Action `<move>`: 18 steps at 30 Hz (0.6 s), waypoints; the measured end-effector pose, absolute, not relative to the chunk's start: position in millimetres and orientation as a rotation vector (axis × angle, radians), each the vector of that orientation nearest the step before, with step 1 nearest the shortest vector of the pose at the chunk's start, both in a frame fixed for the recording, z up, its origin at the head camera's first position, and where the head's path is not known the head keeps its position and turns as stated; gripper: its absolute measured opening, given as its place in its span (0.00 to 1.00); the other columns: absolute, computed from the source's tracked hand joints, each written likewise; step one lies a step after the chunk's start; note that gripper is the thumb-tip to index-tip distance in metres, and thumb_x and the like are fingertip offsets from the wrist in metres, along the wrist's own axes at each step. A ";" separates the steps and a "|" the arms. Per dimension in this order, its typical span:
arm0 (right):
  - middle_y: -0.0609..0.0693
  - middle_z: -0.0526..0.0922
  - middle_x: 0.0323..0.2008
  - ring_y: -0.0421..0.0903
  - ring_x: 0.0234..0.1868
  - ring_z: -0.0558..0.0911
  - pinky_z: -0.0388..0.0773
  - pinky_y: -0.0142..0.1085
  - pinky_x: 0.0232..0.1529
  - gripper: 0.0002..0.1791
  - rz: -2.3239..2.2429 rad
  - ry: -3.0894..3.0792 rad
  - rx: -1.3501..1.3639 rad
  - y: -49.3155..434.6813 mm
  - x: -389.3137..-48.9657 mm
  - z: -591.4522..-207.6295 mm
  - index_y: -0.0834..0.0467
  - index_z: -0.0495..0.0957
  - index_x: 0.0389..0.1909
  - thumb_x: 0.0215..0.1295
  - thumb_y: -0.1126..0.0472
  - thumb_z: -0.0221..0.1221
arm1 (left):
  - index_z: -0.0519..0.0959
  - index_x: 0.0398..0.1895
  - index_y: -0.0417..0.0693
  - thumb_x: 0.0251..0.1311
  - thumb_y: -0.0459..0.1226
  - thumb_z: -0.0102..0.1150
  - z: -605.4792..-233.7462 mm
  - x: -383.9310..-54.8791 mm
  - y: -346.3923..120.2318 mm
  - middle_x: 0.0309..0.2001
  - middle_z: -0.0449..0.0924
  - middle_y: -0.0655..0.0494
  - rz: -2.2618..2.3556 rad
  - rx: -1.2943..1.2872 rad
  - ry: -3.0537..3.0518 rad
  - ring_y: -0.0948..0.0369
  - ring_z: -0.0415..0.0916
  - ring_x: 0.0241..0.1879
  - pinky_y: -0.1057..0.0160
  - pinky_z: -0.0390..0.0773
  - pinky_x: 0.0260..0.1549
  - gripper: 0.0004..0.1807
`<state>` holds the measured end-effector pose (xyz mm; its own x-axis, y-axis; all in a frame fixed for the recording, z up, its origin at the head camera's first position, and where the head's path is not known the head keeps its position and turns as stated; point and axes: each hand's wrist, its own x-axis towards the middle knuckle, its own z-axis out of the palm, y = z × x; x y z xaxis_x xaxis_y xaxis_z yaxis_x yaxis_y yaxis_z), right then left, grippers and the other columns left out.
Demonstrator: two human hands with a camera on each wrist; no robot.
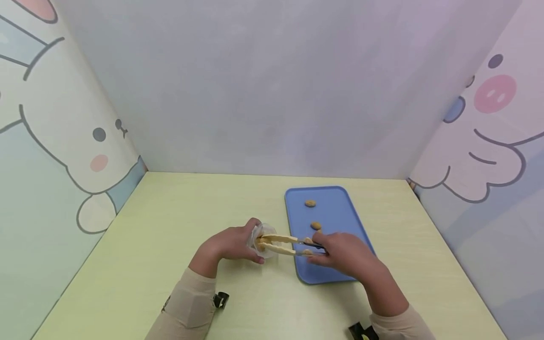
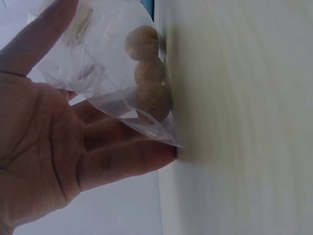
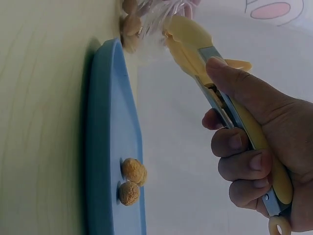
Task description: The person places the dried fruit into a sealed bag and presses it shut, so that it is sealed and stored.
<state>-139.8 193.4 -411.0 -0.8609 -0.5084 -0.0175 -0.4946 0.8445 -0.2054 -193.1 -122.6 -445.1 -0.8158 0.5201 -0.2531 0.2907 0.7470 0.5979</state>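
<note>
My left hand (image 1: 231, 242) holds a clear plastic bag (image 2: 110, 54) upright on the table, thumb on one side and fingers on the other. Inside it, several brown wrinkled walnut-like balls (image 2: 152, 100) sit at the bottom. With my right hand (image 1: 346, 252) I grip a pair of yellow-tipped tongs (image 3: 188, 36), fingers curled round their metal and yellow handles. The tong tips reach into the bag's mouth in the head view, slightly apart from each other. In the right wrist view the bag's film and balls show just beyond the tips.
A blue rectangular tray (image 1: 340, 212) lies beneath and beyond my right hand, with several of the same brown balls (image 1: 316, 225) on it. The pale wooden table (image 1: 191, 203) meets a plain back wall (image 1: 272, 94) and side walls with cartoon animals.
</note>
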 end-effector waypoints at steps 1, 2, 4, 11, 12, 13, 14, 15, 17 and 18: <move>0.33 0.67 0.17 0.34 0.16 0.62 0.59 0.31 0.18 0.19 -0.299 2.949 -0.802 192.7 -139.7 -411.2 0.42 0.69 0.31 0.59 0.34 0.61 | 0.58 0.61 0.60 0.41 0.59 0.75 -445.0 -193.1 -122.7 0.39 0.74 0.58 0.773 0.620 2.539 0.59 0.73 0.32 0.57 0.71 0.35 0.47; 0.33 0.67 0.17 0.34 0.16 0.62 0.59 0.32 0.18 0.19 -0.300 2.949 -0.804 192.4 -139.7 -411.3 0.43 0.69 0.32 0.59 0.34 0.61 | 0.58 0.61 0.60 0.41 0.59 0.76 -445.0 -193.1 -122.7 0.38 0.74 0.58 0.774 0.618 2.538 0.59 0.73 0.32 0.57 0.71 0.35 0.47; 0.33 0.67 0.17 0.34 0.16 0.63 0.60 0.32 0.18 0.19 -0.300 2.948 -0.799 191.8 -139.7 -411.1 0.43 0.70 0.33 0.58 0.34 0.62 | 0.58 0.61 0.60 0.41 0.59 0.76 -445.0 -193.0 -122.7 0.39 0.74 0.58 0.773 0.615 2.537 0.59 0.72 0.32 0.57 0.71 0.35 0.47; 0.35 0.68 0.18 0.35 0.17 0.64 0.61 0.32 0.19 0.21 -0.345 2.930 -0.749 195.0 -139.4 -405.7 0.44 0.72 0.35 0.56 0.33 0.63 | 0.58 0.61 0.59 0.43 0.57 0.76 -445.0 -192.7 -121.6 0.39 0.73 0.57 0.776 0.606 2.528 0.59 0.72 0.32 0.57 0.70 0.35 0.46; 0.36 0.68 0.18 0.36 0.17 0.64 0.61 0.33 0.19 0.21 -0.356 2.934 -0.741 196.2 -139.2 -404.1 0.44 0.72 0.36 0.55 0.33 0.63 | 0.58 0.61 0.60 0.43 0.57 0.76 -445.2 -192.7 -121.5 0.39 0.73 0.58 0.774 0.605 2.528 0.59 0.72 0.32 0.57 0.70 0.35 0.46; 0.36 0.67 0.18 0.36 0.18 0.64 0.61 0.33 0.19 0.21 -0.368 2.936 -0.732 197.7 -139.1 -402.6 0.44 0.72 0.36 0.55 0.33 0.64 | 0.58 0.61 0.60 0.42 0.57 0.76 -445.1 -192.6 -121.4 0.39 0.73 0.58 0.775 0.602 2.527 0.59 0.72 0.33 0.57 0.70 0.35 0.46; 0.36 0.67 0.18 0.36 0.18 0.64 0.61 0.33 0.19 0.22 -0.375 2.939 -0.719 199.3 -138.9 -401.1 0.43 0.72 0.36 0.54 0.33 0.64 | 0.58 0.61 0.60 0.42 0.57 0.76 -445.1 -192.5 -121.3 0.39 0.73 0.58 0.774 0.598 2.528 0.59 0.72 0.33 0.57 0.70 0.35 0.46; 0.36 0.67 0.18 0.36 0.18 0.64 0.61 0.33 0.19 0.22 -0.376 2.943 -0.709 201.3 -138.8 -399.7 0.43 0.71 0.36 0.54 0.33 0.65 | 0.58 0.61 0.60 0.42 0.58 0.76 -445.0 -192.4 -121.2 0.39 0.73 0.58 0.774 0.594 2.528 0.59 0.72 0.33 0.57 0.70 0.35 0.46; 0.37 0.67 0.18 0.36 0.18 0.64 0.61 0.33 0.19 0.22 -0.381 2.948 -0.687 205.9 -138.8 -397.0 0.43 0.71 0.37 0.53 0.33 0.65 | 0.59 0.61 0.60 0.41 0.58 0.76 -445.0 -192.3 -121.1 0.40 0.74 0.58 0.772 0.588 2.530 0.59 0.72 0.34 0.57 0.71 0.36 0.47; 0.38 0.67 0.18 0.36 0.18 0.64 0.61 0.33 0.19 0.23 -0.384 2.949 -0.673 208.3 -139.0 -395.6 0.43 0.70 0.37 0.53 0.33 0.65 | 0.59 0.61 0.60 0.41 0.58 0.76 -444.8 -192.1 -121.0 0.40 0.74 0.58 0.770 0.584 2.530 0.59 0.73 0.34 0.57 0.71 0.36 0.47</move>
